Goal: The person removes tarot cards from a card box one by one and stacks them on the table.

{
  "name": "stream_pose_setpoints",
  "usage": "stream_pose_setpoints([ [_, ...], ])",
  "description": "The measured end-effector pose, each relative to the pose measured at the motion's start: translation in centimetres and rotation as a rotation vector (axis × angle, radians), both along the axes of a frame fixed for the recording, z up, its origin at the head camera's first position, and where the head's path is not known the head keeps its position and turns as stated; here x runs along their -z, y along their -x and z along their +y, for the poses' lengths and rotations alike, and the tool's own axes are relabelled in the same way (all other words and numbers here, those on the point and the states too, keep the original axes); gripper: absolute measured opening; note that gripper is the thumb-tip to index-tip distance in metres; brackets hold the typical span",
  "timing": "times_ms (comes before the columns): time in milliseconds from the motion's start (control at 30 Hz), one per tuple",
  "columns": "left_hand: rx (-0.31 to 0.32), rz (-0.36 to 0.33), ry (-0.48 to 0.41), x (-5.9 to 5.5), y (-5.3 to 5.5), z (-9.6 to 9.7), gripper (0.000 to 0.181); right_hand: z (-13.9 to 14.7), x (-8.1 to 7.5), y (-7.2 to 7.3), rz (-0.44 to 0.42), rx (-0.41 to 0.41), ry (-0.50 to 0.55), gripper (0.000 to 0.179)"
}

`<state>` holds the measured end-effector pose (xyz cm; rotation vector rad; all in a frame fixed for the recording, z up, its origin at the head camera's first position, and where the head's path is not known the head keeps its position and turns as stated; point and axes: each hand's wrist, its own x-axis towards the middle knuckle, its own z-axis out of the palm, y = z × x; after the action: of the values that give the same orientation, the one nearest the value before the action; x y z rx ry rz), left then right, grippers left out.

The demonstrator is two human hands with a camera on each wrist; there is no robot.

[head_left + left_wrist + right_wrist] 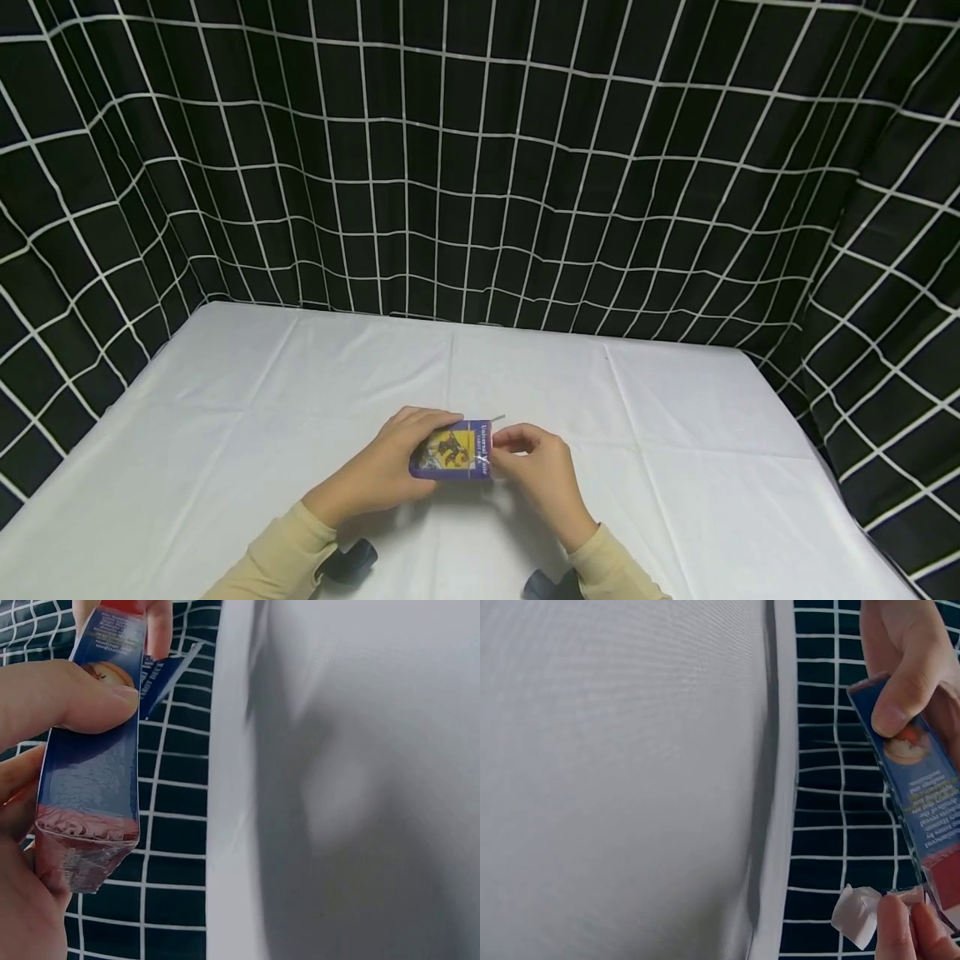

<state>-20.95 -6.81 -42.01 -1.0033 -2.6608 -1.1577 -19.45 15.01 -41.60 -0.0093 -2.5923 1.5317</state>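
A small blue tarot card box (pixel 450 451) with a yellow picture on its front is held above the table. My left hand (pixel 390 460) grips it from the left, its thumb (pixel 97 697) along the narrow side. Clear wrap (pixel 86 862) covers the near end in the left wrist view. At the other end my right hand (pixel 542 473) pinches with thumb and fingertips. Beside those fingers a small white piece (pixel 856 915) sticks out, and the left wrist view has a printed blue flap (pixel 161 679) there. Exactly what the fingertips pinch is partly hidden.
A white cloth covers the table (pixel 300 375). Black curtains (pixel 480 167) with a white grid stand behind it and at both sides. Dark wrist devices (pixel 348 561) are worn under both forearms, close to the tabletop.
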Motion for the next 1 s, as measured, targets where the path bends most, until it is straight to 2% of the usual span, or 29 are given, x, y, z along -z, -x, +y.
stream_pose_setpoints([
  [200, 0.002, -0.037, 0.001, -0.1, -0.4, 0.2, 0.079, 0.1, 0.1, 0.0, 0.012, 0.008, -0.042, 0.013],
  [333, -0.001, -0.018, 0.002, -0.3, -0.5, 0.3, 0.078, 0.2, -0.2, -0.2, 0.02, -0.009, -0.041, 0.012],
  [667, 0.001, -0.027, -0.002, -0.5, -0.4, 0.1, 0.079, 0.6, -0.7, -0.1, -0.045, -0.011, 0.014, 0.012],
  [867, 0.006, 0.013, -0.011, -0.7, -0.3, -0.1, 0.078, 0.9, -1.1, 0.2, -0.078, -0.009, 0.07, 0.015],
  [1000, -0.01, 0.014, -0.006, -0.7, -0.3, -0.3, 0.078, 1.3, -1.4, 0.1, -0.092, -0.016, 0.097, 0.017],
])
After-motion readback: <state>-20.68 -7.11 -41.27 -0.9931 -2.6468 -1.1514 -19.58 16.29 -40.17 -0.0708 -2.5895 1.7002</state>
